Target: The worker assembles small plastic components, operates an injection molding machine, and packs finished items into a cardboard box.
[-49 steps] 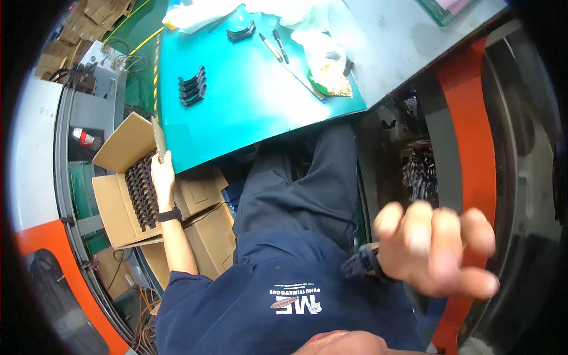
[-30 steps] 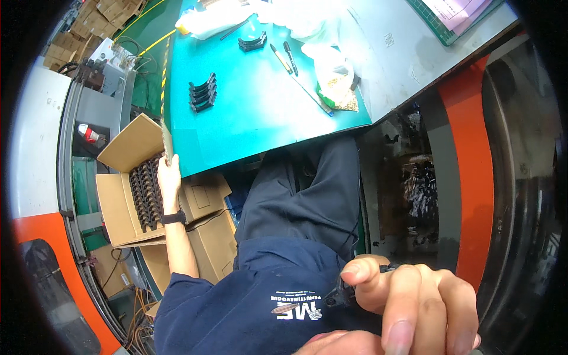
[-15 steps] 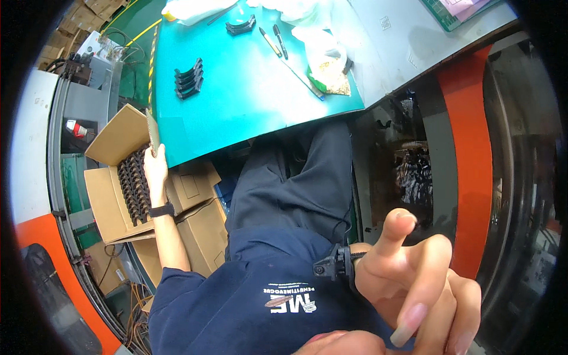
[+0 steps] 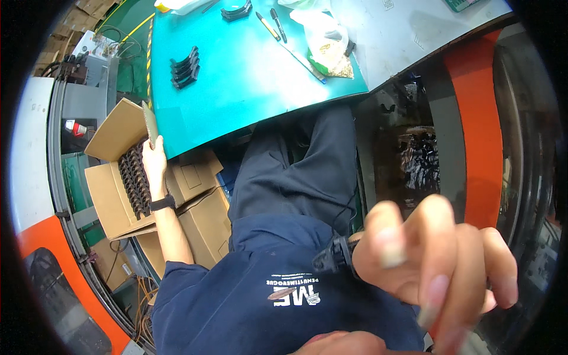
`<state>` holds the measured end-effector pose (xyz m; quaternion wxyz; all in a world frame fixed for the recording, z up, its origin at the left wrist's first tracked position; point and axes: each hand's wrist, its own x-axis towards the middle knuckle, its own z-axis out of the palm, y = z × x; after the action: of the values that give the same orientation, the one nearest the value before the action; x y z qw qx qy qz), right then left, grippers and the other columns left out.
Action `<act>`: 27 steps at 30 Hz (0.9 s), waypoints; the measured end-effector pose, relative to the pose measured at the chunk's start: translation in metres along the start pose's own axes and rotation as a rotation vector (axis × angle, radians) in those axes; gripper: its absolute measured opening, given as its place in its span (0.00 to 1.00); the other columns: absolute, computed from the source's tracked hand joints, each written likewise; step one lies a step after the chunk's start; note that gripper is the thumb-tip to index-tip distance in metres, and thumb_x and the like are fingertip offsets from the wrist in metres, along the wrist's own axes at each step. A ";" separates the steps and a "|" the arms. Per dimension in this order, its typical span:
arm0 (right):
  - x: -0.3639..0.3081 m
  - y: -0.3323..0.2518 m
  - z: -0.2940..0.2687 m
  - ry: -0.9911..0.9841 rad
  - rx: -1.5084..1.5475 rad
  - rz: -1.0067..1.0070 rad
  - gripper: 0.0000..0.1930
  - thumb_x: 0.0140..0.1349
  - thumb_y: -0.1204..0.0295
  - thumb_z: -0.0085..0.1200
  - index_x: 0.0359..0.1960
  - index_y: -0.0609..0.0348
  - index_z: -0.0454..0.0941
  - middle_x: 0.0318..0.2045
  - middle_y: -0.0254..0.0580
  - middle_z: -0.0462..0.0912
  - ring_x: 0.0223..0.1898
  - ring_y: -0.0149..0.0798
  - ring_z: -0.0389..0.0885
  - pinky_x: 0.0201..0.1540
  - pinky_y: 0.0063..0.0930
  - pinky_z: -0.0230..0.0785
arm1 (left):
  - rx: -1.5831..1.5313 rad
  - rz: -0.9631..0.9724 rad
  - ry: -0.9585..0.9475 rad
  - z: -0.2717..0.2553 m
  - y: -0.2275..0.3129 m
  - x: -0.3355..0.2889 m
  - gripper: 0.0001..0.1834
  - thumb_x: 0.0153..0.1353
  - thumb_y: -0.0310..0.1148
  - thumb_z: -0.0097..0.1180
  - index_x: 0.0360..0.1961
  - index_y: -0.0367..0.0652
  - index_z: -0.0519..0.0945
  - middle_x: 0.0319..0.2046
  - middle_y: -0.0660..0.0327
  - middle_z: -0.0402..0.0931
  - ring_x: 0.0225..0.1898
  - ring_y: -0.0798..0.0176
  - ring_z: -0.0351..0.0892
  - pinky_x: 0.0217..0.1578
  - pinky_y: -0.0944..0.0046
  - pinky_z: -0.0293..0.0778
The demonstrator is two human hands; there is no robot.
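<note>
Brown open cardboard box [image 4: 106,192], left of a turquoise-green surface [image 4: 225,115], holds rows of dark curved parts [image 4: 134,180]; the left hand [image 4: 155,168] has fingers clamped on an upright flap [image 4: 149,121]. Blurred, the right hand [image 4: 411,269] seems to have bent fingers apart. A clear plastic bag [image 4: 322,32] contains golden pieces [image 4: 341,72].

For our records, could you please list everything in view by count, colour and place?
Tabletop: one, teal, upper centre.
Curved parts: two clusters, black, on tabletop.
Pens: two, black and black-yellow, tabletop's far side.
Plastic bag: one, translucent, tabletop's right side.
Thin rod: one, pale, left of plastic bag.
Parts carton: one, brown, left of tabletop.
Other cartons: several, brown, below and upper left.
Boxed parts: many, dark, in parts carton.
Panels: two, orange, both sides.
Shirt and trousers: one each, dark, centre.
Left hand: one, bare, gripping parts carton's flap.
Right hand: one, bare, raised, lower right.
</note>
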<state>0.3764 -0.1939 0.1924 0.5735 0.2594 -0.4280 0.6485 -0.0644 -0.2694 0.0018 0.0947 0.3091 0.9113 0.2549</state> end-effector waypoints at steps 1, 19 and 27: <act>-0.002 0.004 -0.006 -0.008 0.121 0.036 0.14 0.73 0.60 0.41 0.57 0.38 0.68 0.37 0.34 0.82 0.57 0.39 0.67 0.65 0.63 0.45 | 0.003 0.000 0.002 0.000 0.000 0.000 0.26 0.65 0.45 0.53 0.54 0.34 0.75 0.47 0.45 0.80 0.50 0.50 0.79 0.51 0.57 0.70; -0.005 -0.035 0.108 0.413 -0.435 -0.045 0.12 0.70 0.59 0.48 0.52 0.41 0.73 0.38 0.25 0.82 0.53 0.27 0.70 0.63 0.50 0.47 | 0.326 0.562 0.081 -0.042 0.106 -0.058 0.29 0.63 0.48 0.55 0.57 0.36 0.73 0.56 0.43 0.71 0.59 0.43 0.68 0.59 0.49 0.64; -0.033 -0.106 0.155 0.140 -0.829 0.003 0.22 0.67 0.51 0.50 0.58 0.44 0.68 0.36 0.20 0.83 0.50 0.34 0.70 0.59 0.56 0.52 | -0.192 1.336 -0.265 -0.039 0.297 -0.190 0.20 0.59 0.36 0.61 0.51 0.39 0.77 0.54 0.49 0.74 0.56 0.45 0.71 0.57 0.53 0.66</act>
<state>0.4619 -0.3465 0.2696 0.6561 -0.0386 -0.6131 0.4383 0.2261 -0.1997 0.1937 0.0549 0.8234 0.4795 0.2985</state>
